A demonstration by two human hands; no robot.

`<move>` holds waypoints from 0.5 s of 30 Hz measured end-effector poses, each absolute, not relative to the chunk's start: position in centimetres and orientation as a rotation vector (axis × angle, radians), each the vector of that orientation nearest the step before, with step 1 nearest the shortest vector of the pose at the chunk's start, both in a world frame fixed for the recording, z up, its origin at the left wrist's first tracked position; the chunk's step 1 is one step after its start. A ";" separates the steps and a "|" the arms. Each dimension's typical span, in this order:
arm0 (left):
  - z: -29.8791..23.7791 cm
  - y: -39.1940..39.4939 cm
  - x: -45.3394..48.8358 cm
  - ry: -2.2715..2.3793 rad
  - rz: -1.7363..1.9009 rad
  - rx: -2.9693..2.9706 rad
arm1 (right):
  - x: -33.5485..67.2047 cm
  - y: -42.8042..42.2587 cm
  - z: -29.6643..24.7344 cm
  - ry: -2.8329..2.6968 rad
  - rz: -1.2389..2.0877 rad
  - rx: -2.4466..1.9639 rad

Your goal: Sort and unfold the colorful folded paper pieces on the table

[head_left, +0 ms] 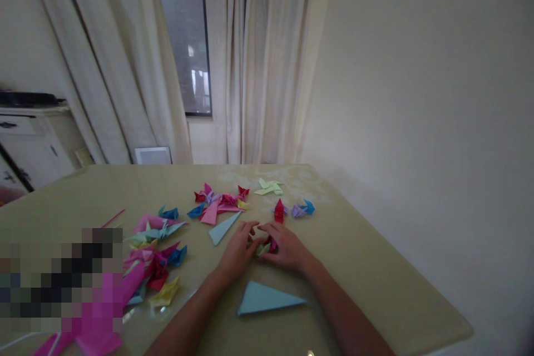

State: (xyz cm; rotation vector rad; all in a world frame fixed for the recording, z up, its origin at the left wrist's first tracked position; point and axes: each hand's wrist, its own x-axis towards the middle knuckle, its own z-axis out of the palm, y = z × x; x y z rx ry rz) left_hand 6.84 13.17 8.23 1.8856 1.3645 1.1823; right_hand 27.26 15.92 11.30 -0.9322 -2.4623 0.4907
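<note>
Both my hands rest on the beige table (375,278), fingers meeting over a small folded paper piece (264,247) that shows light green and red between them. My left hand (238,249) curls round its left side. My right hand (285,246) presses on its right side with bent fingers. A light blue folded paper triangle (267,298) lies just in front of my forearms. Another light blue paper triangle (224,227) lies beside my left hand.
Several folded paper figures in pink, red, blue, green and purple lie scattered beyond my hands (219,203) and heaped at the left (154,256). A pixelated patch covers the lower left. Curtains and a window stand behind the table; a plain wall runs along the right.
</note>
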 end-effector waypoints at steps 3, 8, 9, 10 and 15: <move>8.5 13.0 7.1 1.302 1.204 1.855 | 26.8 15.7 11.4 -2.514 0.432 -0.940; 9.1 13.3 5.5 1.502 1.219 1.963 | 26.7 15.5 11.6 -2.555 0.299 -1.057; 9.3 13.4 4.8 1.647 1.197 2.011 | 26.9 15.5 11.7 -2.548 0.294 -1.069; 9.5 13.3 4.2 1.816 1.153 2.059 | 27.2 15.7 11.8 -2.538 0.285 -1.083; 9.7 13.1 1.7 2.348 0.745 2.119 | 28.5 16.8 11.9 -2.462 0.158 -1.194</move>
